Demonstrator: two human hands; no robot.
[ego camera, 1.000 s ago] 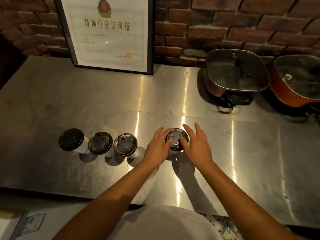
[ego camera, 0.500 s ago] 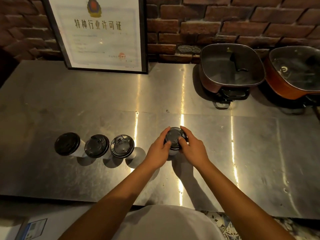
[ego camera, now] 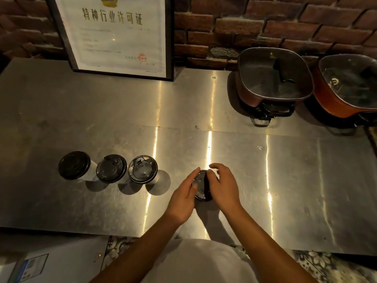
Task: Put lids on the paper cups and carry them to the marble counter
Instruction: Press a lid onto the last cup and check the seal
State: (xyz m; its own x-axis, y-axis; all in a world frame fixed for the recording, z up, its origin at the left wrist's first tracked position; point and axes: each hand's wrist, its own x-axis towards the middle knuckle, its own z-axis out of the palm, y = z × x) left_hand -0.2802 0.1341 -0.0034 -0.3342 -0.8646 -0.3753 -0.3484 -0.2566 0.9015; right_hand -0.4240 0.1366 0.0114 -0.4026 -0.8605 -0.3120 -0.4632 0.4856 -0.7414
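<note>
Three lidded cups (ego camera: 108,168) stand on steel counter (ego camera: 285,180).

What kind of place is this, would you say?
Probably a café or small eatery's prep area: lidded paper cups on a steel counter, electric pots, and a framed licence against brick.

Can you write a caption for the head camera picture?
Both hands press a lid onto the fourth cup beside three lidded cups.

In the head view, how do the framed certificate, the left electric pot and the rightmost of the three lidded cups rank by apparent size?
1. Framed certificate, though cropped at the top.
2. Left electric pot.
3. Rightmost lidded cup, clearly smallest although it is nearer the camera.
</note>
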